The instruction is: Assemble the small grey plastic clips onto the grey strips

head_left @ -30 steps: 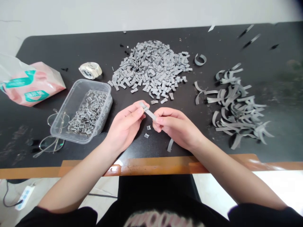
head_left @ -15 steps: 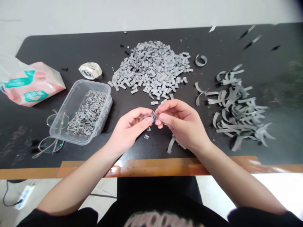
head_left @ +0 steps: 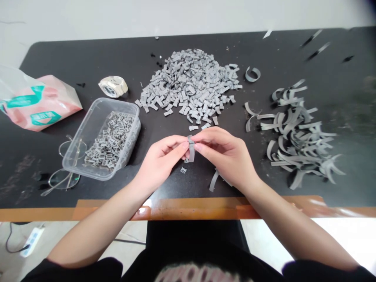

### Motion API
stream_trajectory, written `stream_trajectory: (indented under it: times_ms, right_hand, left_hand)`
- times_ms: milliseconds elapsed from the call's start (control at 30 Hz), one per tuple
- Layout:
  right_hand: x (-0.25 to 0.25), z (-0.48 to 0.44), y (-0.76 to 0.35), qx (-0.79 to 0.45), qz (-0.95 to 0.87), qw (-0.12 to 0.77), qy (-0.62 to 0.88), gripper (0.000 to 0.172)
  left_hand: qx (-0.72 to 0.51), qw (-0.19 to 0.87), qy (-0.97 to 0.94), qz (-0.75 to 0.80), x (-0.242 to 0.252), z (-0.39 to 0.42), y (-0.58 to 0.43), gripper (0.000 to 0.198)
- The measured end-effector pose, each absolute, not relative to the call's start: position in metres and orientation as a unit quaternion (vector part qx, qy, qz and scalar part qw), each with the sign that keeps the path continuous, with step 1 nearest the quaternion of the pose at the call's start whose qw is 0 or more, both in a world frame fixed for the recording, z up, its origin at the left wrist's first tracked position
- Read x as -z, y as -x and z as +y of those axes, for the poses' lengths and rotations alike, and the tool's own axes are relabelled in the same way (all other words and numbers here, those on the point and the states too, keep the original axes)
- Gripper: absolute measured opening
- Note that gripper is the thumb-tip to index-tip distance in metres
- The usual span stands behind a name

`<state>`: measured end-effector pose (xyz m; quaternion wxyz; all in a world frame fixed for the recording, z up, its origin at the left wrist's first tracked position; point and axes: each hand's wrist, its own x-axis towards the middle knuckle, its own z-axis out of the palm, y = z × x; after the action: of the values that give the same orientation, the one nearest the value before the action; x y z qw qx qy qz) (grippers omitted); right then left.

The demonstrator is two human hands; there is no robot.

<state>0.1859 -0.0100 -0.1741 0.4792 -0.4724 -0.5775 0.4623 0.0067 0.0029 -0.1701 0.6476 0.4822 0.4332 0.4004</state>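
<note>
One seemingly plastic strip [head_left: 191,152] sits in the closed grip of left hand [head_left: 161,163] and right hand [head_left: 225,156].

A black T-shirt [head_left: 138,268] is worn, with a blurred pale print [head_left: 196,272] across the chest; black sleeves [head_left: 79,270] stop well above the wrists, leaving the forearms [head_left: 96,231], left hand [head_left: 160,164] and right hand [head_left: 226,156] bare.

The right hand [head_left: 223,154] partly hides the gray strip [head_left: 191,153].
</note>
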Motion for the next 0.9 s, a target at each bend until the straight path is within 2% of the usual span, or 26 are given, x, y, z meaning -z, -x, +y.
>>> stream_trajectory:
  times_ms: [200, 300, 367, 467, 600, 667, 800, 867, 900]
  right_hand:
    - [0.184, -0.008, -0.187, -0.26, -0.727, 0.475, 0.422, 0.028]
    - [0.187, -0.007, -0.187, -0.203, -0.761, 0.464, 0.406, 0.024]
    - [0.186, -0.007, -0.188, -0.211, -0.762, 0.457, 0.407, 0.018]
    - [0.181, -0.007, -0.188, -0.304, -0.718, 0.466, 0.418, 0.013]
    - [0.176, -0.005, -0.187, -0.517, -0.552, 0.471, 0.454, 0.009]
    - [0.176, -0.005, -0.185, -0.603, -0.461, 0.472, 0.448, 0.015]
    - [0.179, -0.003, -0.183, -0.696, -0.36, 0.483, 0.391, 0.025]
    - [0.18, -0.003, -0.184, -0.721, -0.337, 0.482, 0.367, 0.025]
    - [0.18, -0.003, -0.184, -0.73, -0.329, 0.48, 0.359, 0.024]
  left_hand:
    - [-0.442, 0.682, -0.381, 0.44, 0.166, 0.005, -0.007, 0.005]
    - [-0.433, 0.683, -0.379, 0.45, 0.166, 0.005, -0.008, 0.007]
    - [-0.425, 0.676, -0.393, 0.455, 0.168, 0.005, -0.008, 0.008]
    - [-0.418, 0.629, -0.456, 0.471, 0.168, 0.003, -0.007, 0.008]
    - [-0.403, 0.527, -0.56, 0.497, 0.166, 0.0, -0.006, 0.01]
    - [-0.393, 0.494, -0.596, 0.497, 0.166, -0.001, -0.006, 0.011]
    - [-0.394, 0.427, -0.657, 0.481, 0.168, -0.004, -0.006, 0.008]
    - [-0.412, 0.348, -0.707, 0.458, 0.168, -0.004, -0.005, 0.003]
    - [-0.417, 0.298, -0.734, 0.445, 0.169, -0.004, -0.004, 0.007]
